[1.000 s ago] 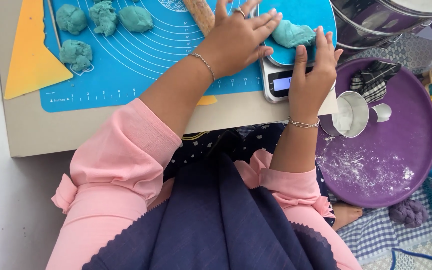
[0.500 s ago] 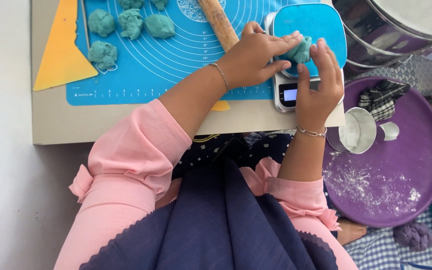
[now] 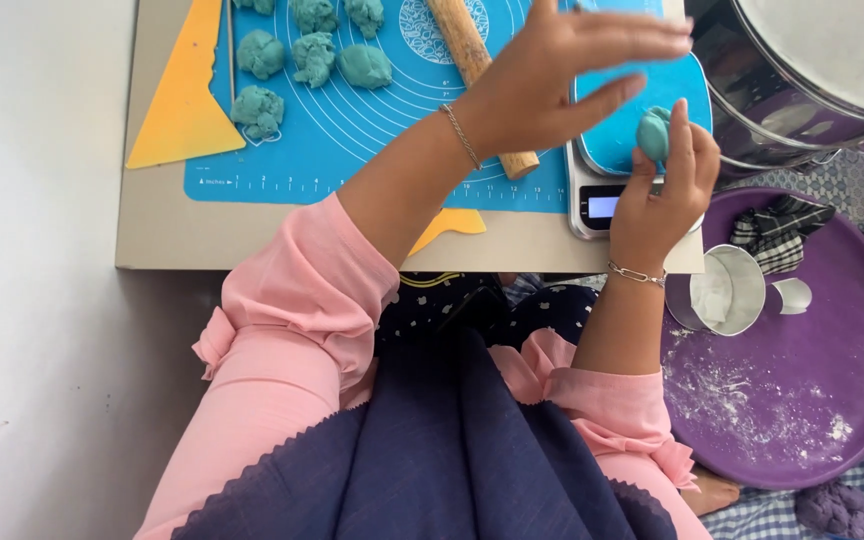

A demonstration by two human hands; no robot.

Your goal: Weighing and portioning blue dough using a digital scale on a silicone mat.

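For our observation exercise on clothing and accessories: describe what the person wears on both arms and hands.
Both arms are covered to about the elbow by pink sleeves with gathered, ruffled cuffs; the forearms are bare. The left hand has a thin chain bracelet at the wrist. The right hand has a chunkier silver link bracelet. No gloves show.

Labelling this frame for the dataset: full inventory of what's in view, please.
mat: 1, blue, on the board
board: 1, beige, under the mat
dough lumps: at least 7, teal, on mat's upper left
dough piece: 1, teal, in right hand over the scale
rolling pin: 1, wooden, on mat, partly behind left hand
scraper: 1, yellow, left of mat
scale: 1, silver with blue top, right of mat
pot: 1, steel, top right
tray: 1, purple, floured, right
cup: 1, steel, on tray
cloth: 1, checked, on tray
left hand: open, above scale
right hand: pinching dough piece
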